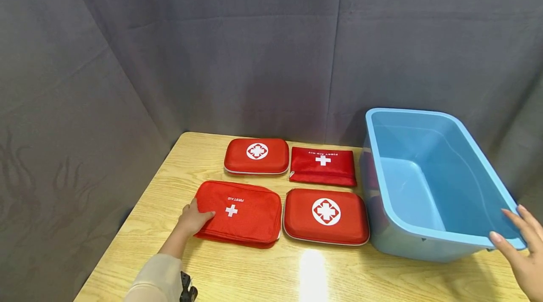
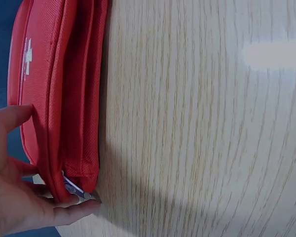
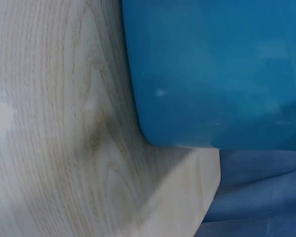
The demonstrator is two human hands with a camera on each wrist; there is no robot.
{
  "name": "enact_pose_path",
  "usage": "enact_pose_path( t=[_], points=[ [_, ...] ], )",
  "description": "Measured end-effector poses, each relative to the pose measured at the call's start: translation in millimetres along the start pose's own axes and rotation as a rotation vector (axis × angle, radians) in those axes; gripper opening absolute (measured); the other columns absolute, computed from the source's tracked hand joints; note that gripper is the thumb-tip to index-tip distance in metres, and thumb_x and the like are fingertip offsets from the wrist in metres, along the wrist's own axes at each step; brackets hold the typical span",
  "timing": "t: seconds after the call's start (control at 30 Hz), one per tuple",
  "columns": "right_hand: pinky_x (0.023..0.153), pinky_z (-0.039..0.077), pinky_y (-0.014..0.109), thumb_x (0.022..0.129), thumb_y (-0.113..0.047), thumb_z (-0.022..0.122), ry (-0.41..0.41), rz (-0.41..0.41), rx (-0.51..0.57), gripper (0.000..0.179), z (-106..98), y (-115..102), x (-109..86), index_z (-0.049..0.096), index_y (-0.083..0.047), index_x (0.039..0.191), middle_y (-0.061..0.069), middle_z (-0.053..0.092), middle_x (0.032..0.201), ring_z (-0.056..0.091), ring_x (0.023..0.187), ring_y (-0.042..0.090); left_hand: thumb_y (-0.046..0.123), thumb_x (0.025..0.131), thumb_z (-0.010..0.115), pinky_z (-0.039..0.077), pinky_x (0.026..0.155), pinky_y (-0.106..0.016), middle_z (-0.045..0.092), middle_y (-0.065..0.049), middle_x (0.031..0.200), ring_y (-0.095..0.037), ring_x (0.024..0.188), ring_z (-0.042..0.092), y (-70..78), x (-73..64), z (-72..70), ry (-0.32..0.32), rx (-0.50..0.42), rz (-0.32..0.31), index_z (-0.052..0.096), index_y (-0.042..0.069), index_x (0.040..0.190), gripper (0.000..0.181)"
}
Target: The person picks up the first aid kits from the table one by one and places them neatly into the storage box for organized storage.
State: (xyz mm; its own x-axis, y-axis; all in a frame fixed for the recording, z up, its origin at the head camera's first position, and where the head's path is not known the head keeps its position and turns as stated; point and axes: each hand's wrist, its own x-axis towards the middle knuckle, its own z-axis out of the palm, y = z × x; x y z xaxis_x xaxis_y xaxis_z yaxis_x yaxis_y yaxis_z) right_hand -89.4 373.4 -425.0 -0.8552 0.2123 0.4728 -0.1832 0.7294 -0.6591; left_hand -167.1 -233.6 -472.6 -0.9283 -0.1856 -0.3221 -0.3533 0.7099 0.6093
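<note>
The left grip (image 1: 194, 219) is clamped on the end of a rectangular red fabric first-aid pouch (image 1: 246, 222) on the wood-grain worktop (image 1: 237, 273), thumb on top. Right of this grip, past the pouch, lies a rounded red case (image 1: 326, 219) with a white emblem; farther right, a deep light-blue plastic bin (image 1: 407, 245). The right grip (image 1: 526, 245), fingers straight and apart, touches the bin's near right corner.
</note>
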Motion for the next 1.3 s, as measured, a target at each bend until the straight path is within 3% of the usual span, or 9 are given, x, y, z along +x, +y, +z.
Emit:
enact_pose_path(
  t=[0.23,0.4,0.53,0.67,0.83,0.93,1.13,1.3],
  points=[
    [0.101,0.004,0.038,0.083,-0.002,0.047,0.124,0.077,0.092,0.046,9.4,-3.2,-4.0,0.041,-0.010,0.128,-0.004,0.022,0.139,0.013,0.127,0.012,0.031,0.080,0.056,0.026,0.088,-0.056,0.022,-0.036,0.124,-0.049,0.109,0.029,-0.6,2.2,0.9,0.031,-0.001,-0.025,0.013,-0.011,0.131,0.079],
    [0.101,0.005,0.032,0.083,-0.004,0.048,0.199,0.090,0.133,0.042,13.2,-7.1,-5.5,0.047,-0.012,0.125,-0.003,0.027,0.137,0.017,0.125,0.009,0.036,0.077,0.061,0.029,0.087,-0.054,0.030,-0.035,0.121,-0.046,0.107,0.034,-4.0,7.6,4.6,0.082,0.005,-0.034,0.016,-0.010,0.130,0.083],
    [0.101,0.005,0.031,0.083,-0.004,0.047,0.229,0.082,0.159,0.041,14.3,-5.7,-6.4,0.050,-0.016,0.122,-0.003,0.029,0.136,0.018,0.124,0.007,0.030,0.078,0.060,0.027,0.090,-0.053,0.029,-0.037,0.122,-0.046,0.109,0.032,2.3,0.9,1.9,0.076,-0.012,-0.065,0.013,-0.013,0.128,0.081],
    [0.101,0.006,0.032,0.083,-0.004,0.048,0.220,0.094,0.127,0.041,13.5,-4.4,-6.1,0.050,-0.018,0.122,-0.003,0.029,0.136,0.018,0.124,0.008,0.030,0.077,0.061,0.030,0.088,-0.052,0.033,-0.037,0.119,-0.046,0.106,0.036,3.7,-2.4,1.2,0.092,0.016,-0.091,0.017,-0.016,0.125,0.080],
    [0.101,0.005,0.039,0.085,-0.006,0.047,0.154,0.141,0.028,0.040,11.1,-6.1,-6.8,0.044,-0.005,0.125,0.001,0.024,0.139,0.013,0.127,0.013,0.034,0.074,0.064,0.034,0.084,-0.050,0.040,-0.036,0.114,-0.044,0.101,0.041,0.2,-1.0,1.4,0.130,0.067,-0.114,0.025,-0.017,0.122,0.080],
    [0.101,0.005,0.043,0.085,-0.005,0.047,0.133,0.147,-0.015,0.039,10.2,-7.7,-7.0,0.042,0.002,0.123,0.002,0.023,0.140,0.012,0.127,0.015,0.037,0.073,0.064,0.036,0.082,-0.049,0.042,-0.035,0.110,-0.043,0.098,0.043,-2.3,-0.5,1.3,0.129,0.047,-0.136,0.029,-0.018,0.118,0.079],
    [0.100,0.006,0.045,0.084,-0.005,0.049,0.130,0.147,-0.031,0.038,9.3,-9.2,-6.6,0.043,0.003,0.121,-0.004,0.023,0.139,0.013,0.127,0.017,0.037,0.071,0.067,0.036,0.081,-0.049,0.041,-0.035,0.108,-0.043,0.097,0.041,-8.4,-2.3,1.9,0.120,-0.035,-0.184,0.029,-0.019,0.115,0.081],
    [0.101,0.009,0.038,0.083,-0.003,0.048,0.157,0.143,-0.022,0.038,7.9,-8.8,-7.3,0.045,0.001,0.121,-0.007,0.026,0.138,0.016,0.126,0.012,0.034,0.072,0.067,0.037,0.081,-0.048,0.041,-0.034,0.106,-0.041,0.095,0.042,-3.0,-2.4,1.6,0.134,-0.046,-0.163,0.027,-0.018,0.114,0.078]
  ],
)
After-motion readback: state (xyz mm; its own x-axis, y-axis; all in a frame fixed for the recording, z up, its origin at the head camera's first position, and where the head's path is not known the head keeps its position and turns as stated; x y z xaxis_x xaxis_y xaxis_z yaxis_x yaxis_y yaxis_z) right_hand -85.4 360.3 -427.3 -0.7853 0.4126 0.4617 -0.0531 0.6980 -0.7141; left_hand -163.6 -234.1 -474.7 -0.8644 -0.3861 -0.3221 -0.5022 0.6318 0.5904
